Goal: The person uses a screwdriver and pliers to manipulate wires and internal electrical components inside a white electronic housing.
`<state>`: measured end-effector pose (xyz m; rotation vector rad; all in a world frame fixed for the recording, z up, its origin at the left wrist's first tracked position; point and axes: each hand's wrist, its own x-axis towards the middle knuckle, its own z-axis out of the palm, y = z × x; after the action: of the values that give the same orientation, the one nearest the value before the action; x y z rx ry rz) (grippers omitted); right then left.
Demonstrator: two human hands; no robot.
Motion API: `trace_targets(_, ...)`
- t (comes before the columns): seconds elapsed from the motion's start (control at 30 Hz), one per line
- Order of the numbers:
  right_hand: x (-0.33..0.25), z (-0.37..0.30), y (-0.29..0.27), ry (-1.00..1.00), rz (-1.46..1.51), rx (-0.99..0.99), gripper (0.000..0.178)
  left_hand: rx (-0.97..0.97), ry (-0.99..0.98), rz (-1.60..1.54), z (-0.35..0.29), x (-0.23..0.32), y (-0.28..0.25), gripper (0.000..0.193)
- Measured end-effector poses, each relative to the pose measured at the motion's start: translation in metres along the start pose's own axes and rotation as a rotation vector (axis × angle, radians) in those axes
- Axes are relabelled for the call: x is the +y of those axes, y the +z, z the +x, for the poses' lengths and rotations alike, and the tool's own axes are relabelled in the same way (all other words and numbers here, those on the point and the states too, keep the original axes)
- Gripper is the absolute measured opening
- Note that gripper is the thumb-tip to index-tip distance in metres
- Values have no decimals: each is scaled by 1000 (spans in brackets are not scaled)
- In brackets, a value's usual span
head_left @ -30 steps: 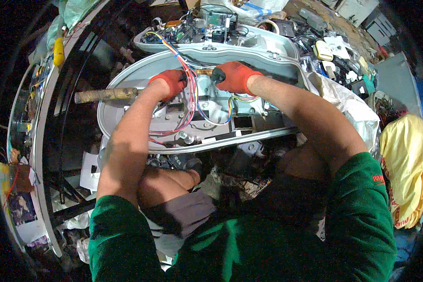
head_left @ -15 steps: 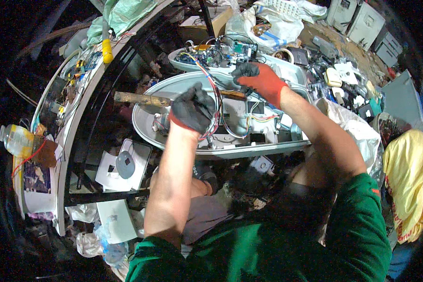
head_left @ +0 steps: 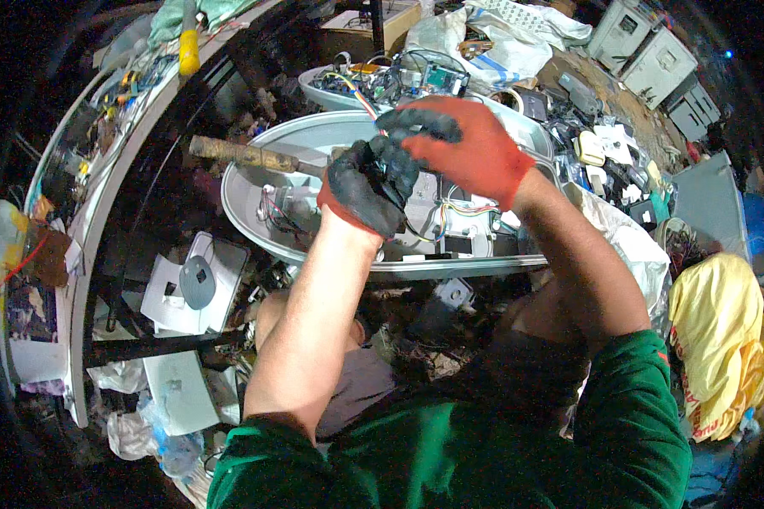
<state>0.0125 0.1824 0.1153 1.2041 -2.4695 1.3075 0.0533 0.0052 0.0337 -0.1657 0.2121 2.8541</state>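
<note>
Case: grey (head_left: pixel 475 267), lying open under both hands.
Wires: the bunch (head_left: pixel 363 102) runs from the boards (head_left: pixel 437 80) in the far shell (head_left: pixel 311 85) to the hands; it looks joined at that end.
Left hand: (head_left: pixel 367 187) curled tight, it seems round the wires.
Right hand: (head_left: pixel 467 144) fingers bent, close by the left; cannot tell if it pinches anything.
Open so far: the case.
Still inside: thin wires (head_left: pixel 471 209) in the case, boards in the far shell.

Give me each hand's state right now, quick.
Left hand: closed, apparently around the multicoloured wires.
Right hand: fingers bent, close against the left; whether it grips anything cannot be told.
</note>
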Motion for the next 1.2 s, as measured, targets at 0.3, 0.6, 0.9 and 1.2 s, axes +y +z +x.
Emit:
trace_targets(0.3,102,-9,25,371,-201,-451,38,-105,251,4,2,97,25,16)
trace_targets(0.6,137,-11,117,165,-536,-544,51,-125,250,-36,6,126,1,12)
trace_targets(0.9,141,5,138,258,-562,-580,49,-132,279,-41,-1,122,1,10)
trace_targets(1.2,139,3,157,325,-571,-287,30,102,368,55,1,107,16,17)
